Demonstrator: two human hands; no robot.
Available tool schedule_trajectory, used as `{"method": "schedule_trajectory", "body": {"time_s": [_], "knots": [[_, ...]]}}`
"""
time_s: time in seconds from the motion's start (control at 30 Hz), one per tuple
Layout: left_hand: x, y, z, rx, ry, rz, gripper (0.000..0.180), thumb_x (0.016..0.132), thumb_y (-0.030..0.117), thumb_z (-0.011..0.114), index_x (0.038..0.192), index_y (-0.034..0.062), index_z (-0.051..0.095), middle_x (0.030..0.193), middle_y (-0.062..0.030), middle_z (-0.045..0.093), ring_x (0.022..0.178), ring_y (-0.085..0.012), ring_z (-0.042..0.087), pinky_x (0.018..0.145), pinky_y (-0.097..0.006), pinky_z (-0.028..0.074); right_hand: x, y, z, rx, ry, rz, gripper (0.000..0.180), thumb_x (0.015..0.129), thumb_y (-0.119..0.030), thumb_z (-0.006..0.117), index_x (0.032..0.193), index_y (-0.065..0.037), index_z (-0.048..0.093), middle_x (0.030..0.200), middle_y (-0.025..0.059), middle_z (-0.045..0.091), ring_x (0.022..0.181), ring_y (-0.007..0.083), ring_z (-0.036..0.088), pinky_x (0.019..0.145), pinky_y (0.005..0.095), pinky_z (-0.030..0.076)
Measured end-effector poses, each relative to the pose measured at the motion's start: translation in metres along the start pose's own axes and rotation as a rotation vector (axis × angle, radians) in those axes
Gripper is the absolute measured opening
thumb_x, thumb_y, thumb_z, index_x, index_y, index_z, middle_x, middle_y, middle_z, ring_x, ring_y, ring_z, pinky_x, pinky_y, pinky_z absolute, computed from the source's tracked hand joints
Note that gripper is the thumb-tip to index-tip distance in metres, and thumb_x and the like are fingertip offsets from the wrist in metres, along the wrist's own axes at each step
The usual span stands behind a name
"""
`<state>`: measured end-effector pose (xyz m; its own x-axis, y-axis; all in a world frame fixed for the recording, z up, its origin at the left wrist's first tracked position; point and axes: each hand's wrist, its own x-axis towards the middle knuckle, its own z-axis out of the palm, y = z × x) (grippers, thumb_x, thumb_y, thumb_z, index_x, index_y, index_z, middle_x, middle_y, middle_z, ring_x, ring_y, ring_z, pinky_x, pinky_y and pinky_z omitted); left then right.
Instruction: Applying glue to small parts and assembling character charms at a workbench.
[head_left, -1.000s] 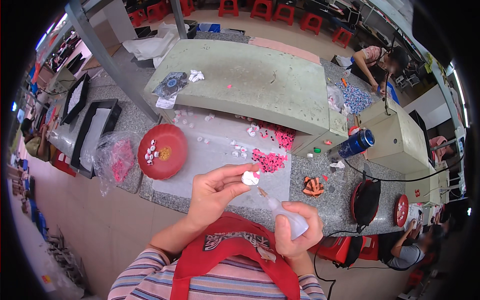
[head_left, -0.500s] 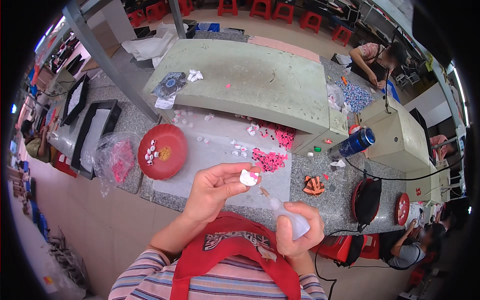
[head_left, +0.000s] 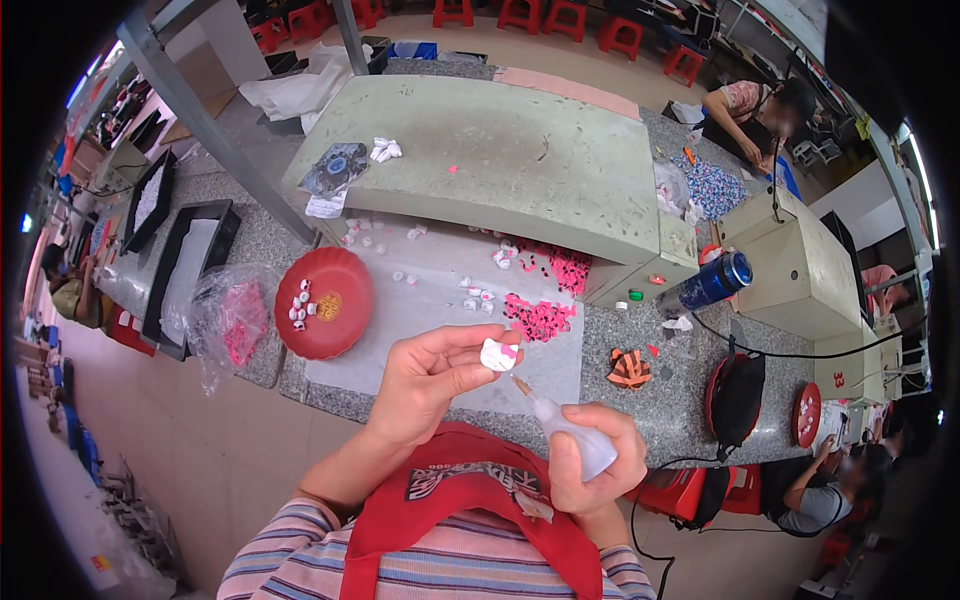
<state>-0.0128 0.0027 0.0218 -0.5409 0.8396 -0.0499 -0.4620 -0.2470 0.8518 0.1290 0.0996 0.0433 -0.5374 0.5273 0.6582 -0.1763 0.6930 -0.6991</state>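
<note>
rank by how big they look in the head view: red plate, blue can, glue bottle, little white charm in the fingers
1. red plate
2. glue bottle, though it sits close to the camera in the right hand, so it may look oversized
3. blue can, looking close to the bottle in size
4. white charm, pinched in the left hand

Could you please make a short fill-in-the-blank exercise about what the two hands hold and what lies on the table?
1. The left hand pinches a small white ____ with a pink bow.
2. The right hand holds a squeeze ____ whose nozzle points at that piece.
3. The plate left of the hands is ____ in colour.
4. The heap of small pieces on the table is ____.

Missing words: figure; bottle; red; pink
</note>
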Motion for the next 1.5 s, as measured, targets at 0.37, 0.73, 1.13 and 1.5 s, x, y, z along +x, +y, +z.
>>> {"method": "schedule_trajectory", "body": {"time_s": [0.37, 0.73, 1.13, 1.5], "knots": [[0.012, -0.015, -0.011, 0.028, 0.076, 0.01, 0.035, 0.073, -0.008, 0.054, 0.108, -0.0039, 0.051, 0.105, -0.0197, 0.056, 0.096, -0.0278, 0.056, 0.085, -0.035, 0.044, -0.02, 0.047, -0.015, 0.34, 0.113, 0.689, 0.025, 0.07, -0.004, 0.059, 0.092, 0.003, 0.052, 0.072, 0.0106, 0.06, 0.059, 0.0177, 0.06, 0.049, 0.026, 0.047], [0.035, -0.048, -0.017, 0.09, 0.139, -0.167, 0.034, 0.074, -0.011, 0.052, 0.107, -0.0049, 0.051, 0.105, -0.0184, 0.056, 0.095, -0.0247, 0.057, 0.086, -0.033, 0.044, -0.135, 0.3, 0.089, -0.37, -0.154, 1.011, 0.023, 0.064, -0.015, 0.067, 0.079, -0.001, 0.057, 0.07, 0.0122, 0.06, 0.069, 0.0246, 0.061, 0.057, 0.0334, 0.047], [0.024, -0.046, -0.028, 0.066, 0.241, -0.081, 0.033, 0.074, -0.009, 0.052, 0.107, -0.004, 0.052, 0.102, -0.0171, 0.058, 0.093, -0.0237, 0.058, 0.085, -0.033, 0.045, -0.094, 0.257, 0.054, 0.161, -0.133, 1.274, 0.027, 0.07, -0.019, 0.067, 0.089, -0.001, 0.06, 0.073, 0.0109, 0.061, 0.061, 0.0196, 0.059, 0.054, 0.0302, 0.048], [-0.005, -0.031, 0.004, 0.202, 0.082, 0.087, 0.031, 0.076, -0.01, 0.052, 0.107, -0.0059, 0.05, 0.108, -0.0166, 0.055, 0.095, -0.0183, 0.056, 0.08, -0.026, 0.046, -0.005, 0.058, -0.009, 0.886, -0.193, 0.818, 0.026, 0.067, -0.001, 0.065, 0.09, 0.006, 0.057, 0.077, 0.0125, 0.058, 0.061, 0.0174, 0.056, 0.054, 0.0257, 0.048]]}}
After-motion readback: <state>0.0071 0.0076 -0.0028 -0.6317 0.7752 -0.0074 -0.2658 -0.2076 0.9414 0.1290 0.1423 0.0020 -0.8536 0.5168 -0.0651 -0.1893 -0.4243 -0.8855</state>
